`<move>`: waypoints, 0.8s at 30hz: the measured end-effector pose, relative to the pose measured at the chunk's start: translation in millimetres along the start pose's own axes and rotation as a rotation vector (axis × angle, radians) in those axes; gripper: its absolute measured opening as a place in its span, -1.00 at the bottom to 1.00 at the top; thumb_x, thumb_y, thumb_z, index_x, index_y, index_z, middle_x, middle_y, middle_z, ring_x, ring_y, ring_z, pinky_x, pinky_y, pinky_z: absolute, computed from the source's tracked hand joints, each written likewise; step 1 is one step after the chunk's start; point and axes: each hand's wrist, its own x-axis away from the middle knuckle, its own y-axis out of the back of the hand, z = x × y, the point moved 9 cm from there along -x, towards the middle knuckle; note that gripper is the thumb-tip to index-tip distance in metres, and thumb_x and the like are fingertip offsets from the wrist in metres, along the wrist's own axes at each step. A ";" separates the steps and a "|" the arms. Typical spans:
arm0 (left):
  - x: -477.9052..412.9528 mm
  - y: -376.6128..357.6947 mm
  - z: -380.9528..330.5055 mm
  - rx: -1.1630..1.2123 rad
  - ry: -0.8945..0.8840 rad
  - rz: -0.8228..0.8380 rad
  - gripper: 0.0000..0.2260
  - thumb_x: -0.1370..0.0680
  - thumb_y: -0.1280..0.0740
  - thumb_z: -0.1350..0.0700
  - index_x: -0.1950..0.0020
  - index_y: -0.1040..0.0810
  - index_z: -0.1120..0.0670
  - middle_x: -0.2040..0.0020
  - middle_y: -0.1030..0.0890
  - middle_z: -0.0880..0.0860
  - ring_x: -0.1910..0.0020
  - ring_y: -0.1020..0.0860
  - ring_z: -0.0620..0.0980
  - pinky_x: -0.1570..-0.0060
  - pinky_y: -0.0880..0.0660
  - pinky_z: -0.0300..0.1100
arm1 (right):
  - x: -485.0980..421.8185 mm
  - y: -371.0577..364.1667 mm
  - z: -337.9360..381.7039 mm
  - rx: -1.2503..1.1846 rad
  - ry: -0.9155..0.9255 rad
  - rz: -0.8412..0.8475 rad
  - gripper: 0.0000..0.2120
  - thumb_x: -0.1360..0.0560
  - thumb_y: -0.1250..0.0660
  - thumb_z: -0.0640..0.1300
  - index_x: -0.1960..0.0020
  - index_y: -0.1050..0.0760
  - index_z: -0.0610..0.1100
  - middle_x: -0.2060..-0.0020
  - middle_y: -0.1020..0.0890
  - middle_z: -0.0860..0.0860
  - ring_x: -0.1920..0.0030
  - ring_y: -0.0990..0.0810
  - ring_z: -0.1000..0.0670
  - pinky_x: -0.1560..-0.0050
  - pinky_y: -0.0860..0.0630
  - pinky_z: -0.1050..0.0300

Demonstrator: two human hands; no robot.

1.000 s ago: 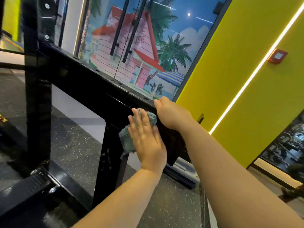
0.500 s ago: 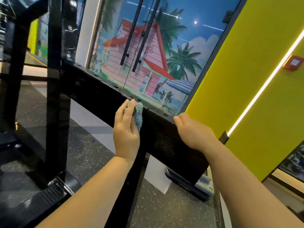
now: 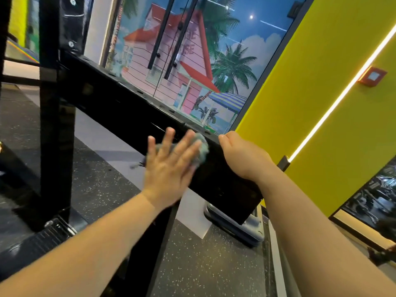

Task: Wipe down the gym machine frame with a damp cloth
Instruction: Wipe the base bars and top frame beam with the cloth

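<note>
Left hand (image 3: pixel 171 166) presses cloth (image 3: pixel 202 147) near beam (image 3: pixel 120 112) edge

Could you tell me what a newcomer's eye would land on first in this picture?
Probably the left hand, pressed flat on a grey-green cloth against the black frame beam at centre. The right hand grips the beam's top edge beside it. Behind glows a bright yellow wall on the right.

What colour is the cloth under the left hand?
Grey-blue, a muted teal; the cloth shows best in the head view, pressed on the black frame beam.
</note>
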 end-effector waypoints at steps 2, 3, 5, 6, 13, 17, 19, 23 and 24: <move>-8.5 1.3 37.7 0.131 0.268 -0.023 -0.55 -0.65 0.06 -0.09 -0.53 -0.02 -0.06 -0.54 -0.05 -0.04 -0.51 0.06 0.13 -0.45 0.12 0.15 | -3.5 -0.1 -1.2 0.001 0.001 -0.005 -0.71 -0.68 0.14 -0.03 0.08 -0.25 -0.11 0.18 -0.42 -0.06 0.24 -0.43 -0.07 0.24 -0.38 -0.03; -7.7 0.3 38.4 0.229 0.365 -0.048 -0.55 -0.65 0.07 -0.09 -0.52 -0.05 -0.02 -0.53 -0.09 -0.01 -0.51 0.05 0.13 -0.46 0.11 0.12 | -4.0 1.0 0.3 0.010 0.002 -0.011 -0.71 -0.68 0.14 -0.04 0.10 -0.24 -0.10 0.20 -0.40 -0.05 0.25 -0.42 -0.07 0.26 -0.35 -0.01; 2.4 -4.5 8.0 0.308 0.414 -0.087 -0.55 -0.65 0.07 -0.08 -0.54 -0.02 -0.01 -0.55 -0.03 -0.03 -0.52 0.05 0.12 -0.48 0.08 0.09 | -1.7 2.0 4.0 0.007 0.004 -0.035 -0.74 -0.68 0.12 -0.10 0.11 -0.23 -0.12 0.15 -0.37 -0.07 0.19 -0.44 -0.14 0.17 -0.44 -0.09; 6.7 -7.2 -17.9 0.316 0.354 -0.086 -0.54 -0.65 0.06 -0.06 -0.55 0.00 -0.03 -0.56 0.03 -0.06 -0.52 0.04 0.11 -0.48 0.06 0.09 | -0.5 4.4 4.5 -0.012 -0.004 -0.058 -0.77 -0.68 0.10 -0.14 0.09 -0.22 -0.14 0.12 -0.35 -0.09 0.15 -0.44 -0.18 0.10 -0.47 -0.15; 32.9 -8.8 -92.0 0.270 -0.069 0.038 -0.55 -0.66 0.06 0.02 -0.55 0.06 -0.08 -0.56 0.10 -0.11 -0.53 0.08 0.03 -0.49 0.08 -0.02 | 8.3 7.9 7.3 -0.019 0.015 -0.053 -0.81 -0.69 0.10 -0.14 -0.02 -0.25 -0.16 -0.05 -0.42 -0.18 0.09 -0.48 -0.22 -0.01 -0.49 -0.23; 15.2 -3.2 3.2 0.343 0.485 -0.086 -0.58 -0.66 0.06 -0.01 -0.51 -0.09 0.04 -0.52 -0.10 0.02 -0.51 0.03 0.05 -0.49 0.09 -0.01 | 10.3 8.2 7.4 -0.024 0.026 -0.025 -0.70 -0.69 0.12 -0.08 -0.06 -0.33 -0.17 0.00 -0.46 -0.15 0.04 -0.48 -0.20 -0.07 -0.46 -0.19; 15.5 -4.7 -25.2 0.387 0.437 -0.093 -0.60 -0.66 0.05 0.02 -0.48 -0.15 0.08 -0.49 -0.19 0.08 -0.51 0.01 0.08 -0.47 0.08 0.03 | 9.9 8.8 6.3 -0.016 0.024 -0.031 -0.67 -0.69 0.11 -0.01 -0.01 -0.36 -0.13 0.04 -0.47 -0.10 0.01 -0.48 -0.17 -0.04 -0.43 -0.07; 33.5 -9.3 -124.4 0.400 -0.122 0.056 -0.67 -0.63 0.00 0.07 -0.40 -0.23 -0.03 -0.43 -0.25 0.04 -0.48 -0.15 0.17 -0.45 -0.08 0.08 | 29.6 18.7 15.4 -0.190 0.135 -0.232 -0.73 -0.67 0.00 0.05 0.07 -0.44 0.10 0.11 -0.54 0.05 0.02 -0.46 -0.04 0.05 -0.33 0.07; 35.7 -11.1 -122.9 0.407 -0.181 0.070 -0.70 -0.62 -0.02 0.08 -0.36 -0.27 -0.01 -0.38 -0.29 0.04 -0.41 -0.27 0.20 -0.38 -0.22 0.12 | 46.1 20.9 21.8 -0.297 0.213 -0.353 -0.75 -0.66 -0.05 0.01 -0.10 -0.51 0.09 -0.05 -0.57 0.06 -0.12 -0.47 0.04 -0.12 -0.35 0.13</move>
